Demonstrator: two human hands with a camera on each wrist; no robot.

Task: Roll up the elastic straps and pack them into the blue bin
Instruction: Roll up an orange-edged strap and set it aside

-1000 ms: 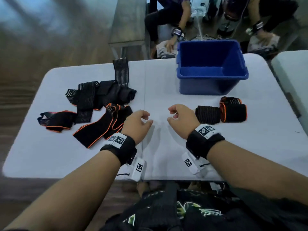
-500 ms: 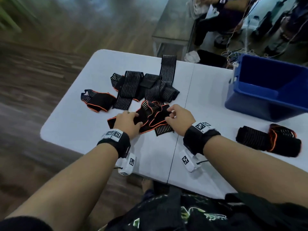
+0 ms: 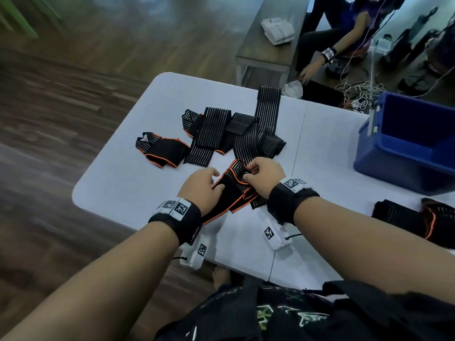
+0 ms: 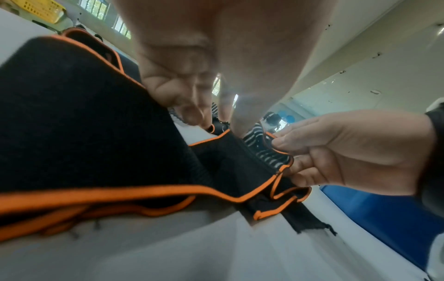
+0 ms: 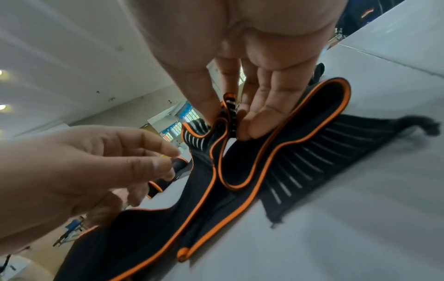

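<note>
While its folded end is being pinched between the thumb and fingers of the right hand [image 3: 264, 177], the orange-edged strap [image 3: 232, 190] is lying crumpled on the desk [image 3: 118, 183] near its front edge. Its other length is being touched by the left hand [image 3: 200, 189], whose fingers are loosely curled over the fabric; a firm grip there cannot be confirmed. By the look of it, the strap is only being gathered, with rolling not yet begun. Next, the fabric would probably need to be flattened and the pinched end turned over on itself. More loose straps [image 3: 236, 131] are lying just beyond, two rolls [image 3: 416, 221] are waiting to the right, and the bin [image 3: 403, 148] is standing farther right.
</note>
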